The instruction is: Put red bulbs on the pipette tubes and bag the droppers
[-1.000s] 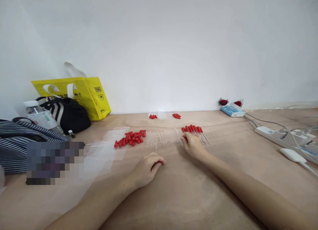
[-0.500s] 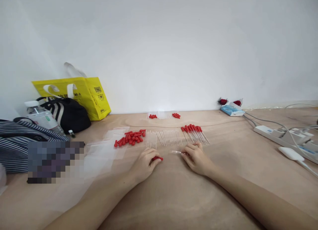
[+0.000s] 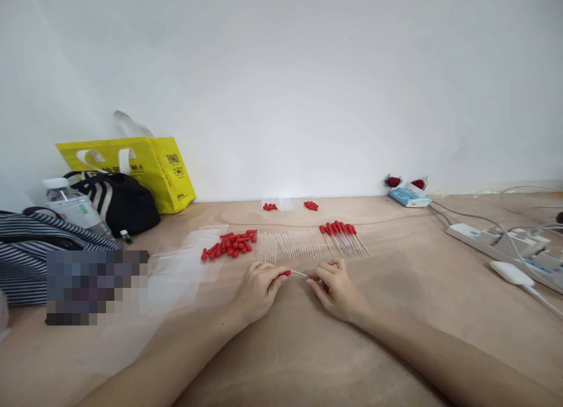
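Observation:
My left hand (image 3: 260, 290) pinches a red rubber dropper bulb (image 3: 287, 272), most of it hidden by the fingers. Pinched in my right hand (image 3: 333, 284) is a clear glass dropper tube (image 3: 299, 274), its left end meeting the bulb's open end; whether it sits inside cannot be made out. Loose red bulbs (image 3: 235, 243) lie in a pile beyond my left hand. Bare glass tubes (image 3: 299, 244) lie in a row beyond both hands. To their right rest several droppers with red bulbs fitted (image 3: 345, 237).
Clear plastic bags (image 3: 176, 278) lie flat at left, beside a striped bag, a bottle (image 3: 74, 204), a black pouch (image 3: 127, 202) and a yellow bag (image 3: 176, 178). Small red bulbs (image 3: 311, 206) lie near the wall. A tissue pack (image 3: 410, 197) and power strip (image 3: 484, 246) with cables are at right.
My right hand has moved left with the glass tube, bringing its end against the red bulb. My left hand has shifted slightly, and its bulb now meets the tube.

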